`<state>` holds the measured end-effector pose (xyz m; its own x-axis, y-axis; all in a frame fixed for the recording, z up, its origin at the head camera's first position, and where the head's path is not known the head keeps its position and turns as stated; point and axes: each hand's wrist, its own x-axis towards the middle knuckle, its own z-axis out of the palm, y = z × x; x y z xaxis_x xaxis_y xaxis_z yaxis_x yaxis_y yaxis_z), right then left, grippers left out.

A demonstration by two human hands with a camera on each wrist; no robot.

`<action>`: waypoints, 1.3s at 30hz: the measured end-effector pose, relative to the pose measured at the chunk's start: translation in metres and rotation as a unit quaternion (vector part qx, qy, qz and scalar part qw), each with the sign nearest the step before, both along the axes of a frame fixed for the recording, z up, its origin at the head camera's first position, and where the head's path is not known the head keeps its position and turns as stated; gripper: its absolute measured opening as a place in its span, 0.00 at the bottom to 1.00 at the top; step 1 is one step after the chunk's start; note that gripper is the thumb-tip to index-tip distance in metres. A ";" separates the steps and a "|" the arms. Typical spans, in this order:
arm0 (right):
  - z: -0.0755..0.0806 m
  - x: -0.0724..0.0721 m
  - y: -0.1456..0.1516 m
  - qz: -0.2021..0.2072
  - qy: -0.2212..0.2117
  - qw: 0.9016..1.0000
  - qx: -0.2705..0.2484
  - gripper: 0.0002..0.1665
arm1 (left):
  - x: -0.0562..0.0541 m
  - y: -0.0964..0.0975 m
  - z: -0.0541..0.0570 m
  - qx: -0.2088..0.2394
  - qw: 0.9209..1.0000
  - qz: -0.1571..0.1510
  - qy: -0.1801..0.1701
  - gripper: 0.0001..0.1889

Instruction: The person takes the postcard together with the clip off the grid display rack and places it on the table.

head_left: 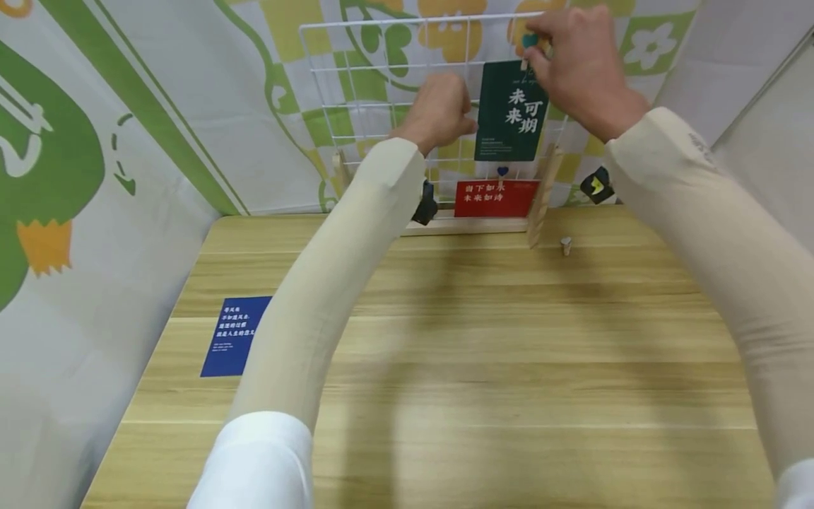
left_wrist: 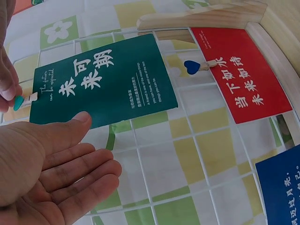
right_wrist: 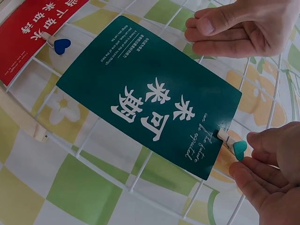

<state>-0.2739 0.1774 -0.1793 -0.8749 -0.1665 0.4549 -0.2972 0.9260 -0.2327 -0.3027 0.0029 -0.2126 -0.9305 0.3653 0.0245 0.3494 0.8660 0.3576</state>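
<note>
A green card (head_left: 511,113) with white lettering hangs on the white wire grid (head_left: 381,67). At its top edge sits a small wooden clothespin (right_wrist: 226,138) with a teal heart. My right hand (head_left: 581,67) has thumb and fingertips on either side of that heart, pinching it by its edges. Beside the card's left edge is my left hand (left_wrist: 61,173), its fingers extended and holding nothing. The left thumb tip overlaps the card's edge in the left wrist view. Below hangs a red card (head_left: 490,199), with a blue-heart clothespin (left_wrist: 194,67) at its top.
Wooden legs (head_left: 545,198) and a wooden base bar (head_left: 483,226) support the grid near the back of the table (head_left: 540,367). A blue card (head_left: 235,336) lies at the left, partly behind my left sleeve. One small clothespin (head_left: 566,245) stands right of the rack.
</note>
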 end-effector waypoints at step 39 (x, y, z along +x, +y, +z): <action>0.001 -0.014 -0.011 -0.026 -0.014 0.998 -0.050 0.21 | -0.007 0.021 0.001 -0.023 0.998 0.052 -0.025 0.13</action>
<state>-0.2875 0.1669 -0.1781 -0.8937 -0.0764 0.4421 -0.2419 0.9119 -0.3314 -0.3096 0.0236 -0.2118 -0.9632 0.2662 -0.0362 0.2396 0.9124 0.3319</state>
